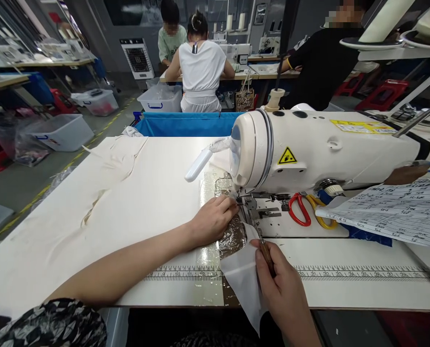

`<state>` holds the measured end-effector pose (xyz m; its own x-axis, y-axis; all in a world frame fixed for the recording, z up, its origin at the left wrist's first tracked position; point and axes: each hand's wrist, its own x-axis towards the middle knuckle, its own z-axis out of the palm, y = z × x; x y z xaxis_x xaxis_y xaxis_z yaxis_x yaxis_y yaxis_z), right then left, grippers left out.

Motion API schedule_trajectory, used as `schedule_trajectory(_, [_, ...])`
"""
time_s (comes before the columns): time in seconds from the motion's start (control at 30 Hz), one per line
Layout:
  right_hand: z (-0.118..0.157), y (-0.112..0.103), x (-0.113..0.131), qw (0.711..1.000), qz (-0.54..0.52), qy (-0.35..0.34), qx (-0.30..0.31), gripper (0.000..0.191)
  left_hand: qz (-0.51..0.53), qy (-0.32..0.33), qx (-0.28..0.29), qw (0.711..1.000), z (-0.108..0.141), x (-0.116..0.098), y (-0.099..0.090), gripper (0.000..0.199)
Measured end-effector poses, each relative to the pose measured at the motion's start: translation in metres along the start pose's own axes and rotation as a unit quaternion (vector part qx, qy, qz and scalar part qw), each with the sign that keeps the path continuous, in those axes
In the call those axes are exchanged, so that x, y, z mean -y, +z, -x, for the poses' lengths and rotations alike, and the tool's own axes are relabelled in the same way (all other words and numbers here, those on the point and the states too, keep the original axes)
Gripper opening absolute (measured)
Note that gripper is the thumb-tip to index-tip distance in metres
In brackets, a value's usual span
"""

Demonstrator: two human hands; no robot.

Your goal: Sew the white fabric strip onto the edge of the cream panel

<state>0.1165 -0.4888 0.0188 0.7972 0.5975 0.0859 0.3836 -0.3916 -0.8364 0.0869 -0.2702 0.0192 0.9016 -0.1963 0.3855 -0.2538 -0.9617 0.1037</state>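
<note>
Clasping the brown wooden-handled metal awl (266, 256) in right hand (285, 286), ease sheer white fabric (241, 275) flat; steady left hand (214, 219), hold unclear.

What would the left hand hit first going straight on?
Left hand: likely the small metal parts under the sewing machine head, right beside it. Depth is unclear; it may be touching them.

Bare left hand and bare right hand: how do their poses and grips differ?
The left hand rests back-up by the white sewing machine; the right hand is nearer the viewer. The right hand grips a wooden-handled metal pick; the left hand shows no tool. Both have bent fingers.
</note>
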Motion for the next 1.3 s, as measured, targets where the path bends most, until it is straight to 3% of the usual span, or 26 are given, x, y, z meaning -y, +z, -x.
schedule_trajectory(0.17, [-0.003,0.006,-0.008,1.000,-0.003,-0.006,-0.015,0.031,0.036,0.027,-0.016,0.999,0.002,0.000,-0.003,0.030])
schedule_trajectory(0.3, [-0.004,0.004,-0.009,1.000,-0.001,-0.020,-0.021,0.029,0.026,0.046,0.003,0.999,0.003,0.000,-0.001,0.028])
schedule_trajectory(0.73, [-0.007,0.009,-0.006,0.994,0.050,-0.091,-0.045,0.023,-0.035,-0.002,0.042,0.999,0.000,-0.003,0.000,0.035])
schedule_trajectory(0.93, [-0.008,0.012,0.018,0.976,0.037,-0.209,-0.053,0.023,-0.029,-0.021,0.032,0.999,-0.004,-0.008,0.000,0.027])
schedule_trajectory(1.17, [-0.003,0.017,0.055,0.953,-0.011,-0.297,-0.056,0.026,-0.131,-0.003,0.119,0.984,-0.024,-0.013,-0.003,0.022])
schedule_trajectory(1.3, [0.005,0.020,0.053,0.952,-0.017,-0.303,-0.043,0.025,-0.118,0.001,0.079,0.990,-0.020,-0.005,0.002,0.021])
